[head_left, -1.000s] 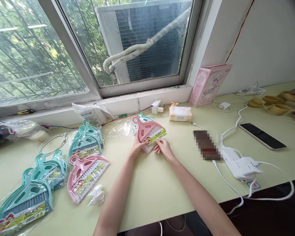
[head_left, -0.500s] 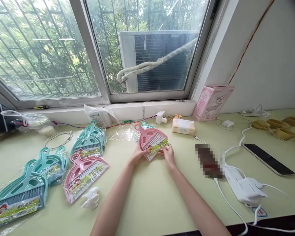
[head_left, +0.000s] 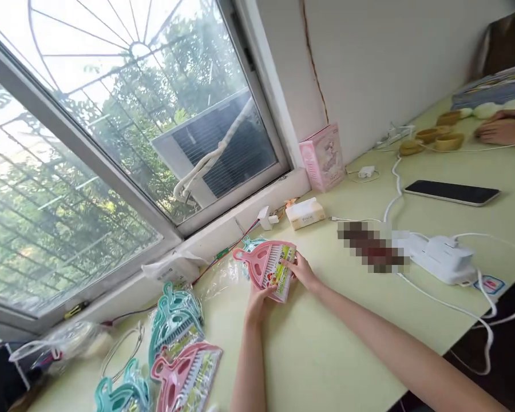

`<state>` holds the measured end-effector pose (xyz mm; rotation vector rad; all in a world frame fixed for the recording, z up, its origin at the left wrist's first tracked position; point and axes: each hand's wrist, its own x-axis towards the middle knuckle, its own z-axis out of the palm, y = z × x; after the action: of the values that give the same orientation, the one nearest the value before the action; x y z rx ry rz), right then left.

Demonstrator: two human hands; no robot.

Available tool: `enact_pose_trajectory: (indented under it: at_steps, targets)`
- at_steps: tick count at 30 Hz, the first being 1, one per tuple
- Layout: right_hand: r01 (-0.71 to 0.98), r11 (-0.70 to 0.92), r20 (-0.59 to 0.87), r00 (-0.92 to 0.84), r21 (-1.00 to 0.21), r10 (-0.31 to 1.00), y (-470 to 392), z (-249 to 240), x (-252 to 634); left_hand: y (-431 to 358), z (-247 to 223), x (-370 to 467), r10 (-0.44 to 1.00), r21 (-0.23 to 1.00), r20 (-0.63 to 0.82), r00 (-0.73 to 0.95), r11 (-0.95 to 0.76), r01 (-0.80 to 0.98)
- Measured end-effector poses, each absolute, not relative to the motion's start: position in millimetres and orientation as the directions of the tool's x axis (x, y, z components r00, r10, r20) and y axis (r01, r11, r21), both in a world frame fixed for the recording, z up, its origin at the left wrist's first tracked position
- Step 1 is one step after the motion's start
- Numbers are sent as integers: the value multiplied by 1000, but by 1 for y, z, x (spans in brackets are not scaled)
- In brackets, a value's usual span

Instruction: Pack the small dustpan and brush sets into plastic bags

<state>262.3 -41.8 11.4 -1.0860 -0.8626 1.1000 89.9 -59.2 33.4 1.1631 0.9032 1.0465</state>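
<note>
And there it was, the pink dustpan [head_left: 256, 258], right in the middle of the action, held in both hands over the table [head_left: 321, 349]! Its loop handle pointed off toward the window [head_left: 206, 114], its wide edge faced the right hand, and a brush with pale bristles [head_left: 272, 262] lay against it, a bright printed label [head_left: 284, 276] across the front.

The left hand [head_left: 260, 298] had the lower corner, thumb pressed over the front; the other fingers were tucked out of sight behind, so their exact spread could not be told. Over on the far edge, the right hand [head_left: 304, 273] pinched in, fingers bent close with hardly a gap, tips resting on the label. Both had hold of the same pink dustpan!

Just behind it, partly covered, sat a teal dustpan [head_left: 249, 245], with crinkled clear plastic [head_left: 218, 285] close by. Down the left side, wrapped teal sets [head_left: 178, 315] crowded up against another pink set [head_left: 182, 379]. Beyond the right hand stood a tissue pack [head_left: 306, 214], and past that a pink box [head_left: 323, 159] by the wall. Far right, a phone [head_left: 452, 192] lay flat, and another person's hand [head_left: 504, 130] rested near some yellowish cups [head_left: 449, 142].
</note>
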Motion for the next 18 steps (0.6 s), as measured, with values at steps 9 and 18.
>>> enact_pose_trajectory:
  at_steps: [9,18]
  targets:
    - [-255,121,69,203,-959,977,-37,2,264,-51,33,95,971,966,-70,228,123,-227]
    - [232,-137,-46,359,-963,932,-57,26,264,-61,38,96,969,978,-87,233,128,-167]
